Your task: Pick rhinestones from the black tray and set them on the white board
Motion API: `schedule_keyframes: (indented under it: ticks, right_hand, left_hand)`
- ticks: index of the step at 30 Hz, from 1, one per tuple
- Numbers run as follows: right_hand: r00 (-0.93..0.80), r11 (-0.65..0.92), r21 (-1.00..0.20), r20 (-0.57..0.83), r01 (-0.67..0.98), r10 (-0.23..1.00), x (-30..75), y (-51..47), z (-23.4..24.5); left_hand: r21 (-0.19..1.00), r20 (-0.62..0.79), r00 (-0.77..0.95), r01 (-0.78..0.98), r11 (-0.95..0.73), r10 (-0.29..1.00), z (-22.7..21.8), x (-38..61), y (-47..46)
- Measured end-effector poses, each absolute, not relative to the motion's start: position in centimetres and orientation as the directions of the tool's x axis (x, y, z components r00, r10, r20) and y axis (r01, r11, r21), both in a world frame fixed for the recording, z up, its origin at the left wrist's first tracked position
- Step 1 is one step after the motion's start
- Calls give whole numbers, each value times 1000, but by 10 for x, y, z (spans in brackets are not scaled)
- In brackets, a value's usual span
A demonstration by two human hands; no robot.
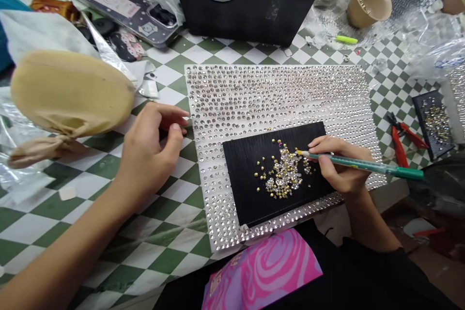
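Rhinestone sheet (276,92) on the checkered counter (160,232) looks almost fully covered to me, with just 1 patchy band across the middle. A black tray (247,189) sits on it, holding loose stones (283,174). Right hand (339,164) pinches a green pen (363,165), tip at the pile. Left hand (152,150) is curled at the sheet's left edge, can't tell if it's gripping.

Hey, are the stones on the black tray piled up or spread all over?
Mostly piled: the stones cluster loosely in the middle of the tray, by the pen tip, with a few strays to their left.
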State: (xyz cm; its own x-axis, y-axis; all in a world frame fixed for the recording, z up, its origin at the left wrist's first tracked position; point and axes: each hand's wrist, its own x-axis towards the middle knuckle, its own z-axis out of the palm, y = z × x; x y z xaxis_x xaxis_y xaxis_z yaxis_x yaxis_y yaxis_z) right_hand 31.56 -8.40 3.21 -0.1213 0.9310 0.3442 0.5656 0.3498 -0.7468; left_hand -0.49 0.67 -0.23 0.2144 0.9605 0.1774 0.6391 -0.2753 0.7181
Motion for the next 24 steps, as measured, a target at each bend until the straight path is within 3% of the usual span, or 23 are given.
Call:
schedule_keyframes:
  ticks: [5,9,24]
  right_hand:
    - [57,351,-801,430,485,901,316,-80,40]
    - [252,350,-759,550,549,796,335,-55,50]
    - [177,259,-720,469,644,865,371,-10,32]
  left_hand:
    - [718,179,213,639,-276,960,-3,-5,7]
    - [718,178,204,642,-268,963,-4,-6,7]
    - [709,161,201,658,-255,966,-2,-5,7]
